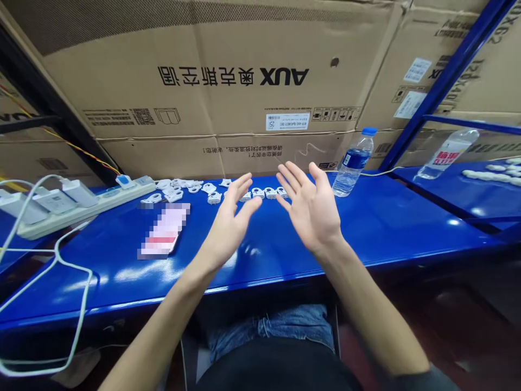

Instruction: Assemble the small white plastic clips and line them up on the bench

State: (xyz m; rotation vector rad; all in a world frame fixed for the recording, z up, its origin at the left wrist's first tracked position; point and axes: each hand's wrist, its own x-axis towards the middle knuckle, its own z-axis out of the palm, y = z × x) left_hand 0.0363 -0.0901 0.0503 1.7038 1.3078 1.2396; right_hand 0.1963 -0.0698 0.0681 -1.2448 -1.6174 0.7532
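Note:
Both hands are raised over the blue table (280,239), holding nothing. My left hand (232,217) has its fingers stretched out and its thumb apart. My right hand (311,206) shows its palm, fingers spread and thumb up. Just beyond them stands a row of small white plastic pieces with loops (270,193), partly hidden behind the hands. More such white pieces (175,188) lie in a loose pile to the left. A water bottle (353,163) with a blue cap stands upright beyond my right hand.
A phone-like flat thing (165,231), blurred out, lies left of my left hand. A power strip (93,203) with chargers and white cables (87,288) is farther left. Cardboard boxes (228,108) wall the back. On the right are a blue post (439,92) and another bottle (448,155).

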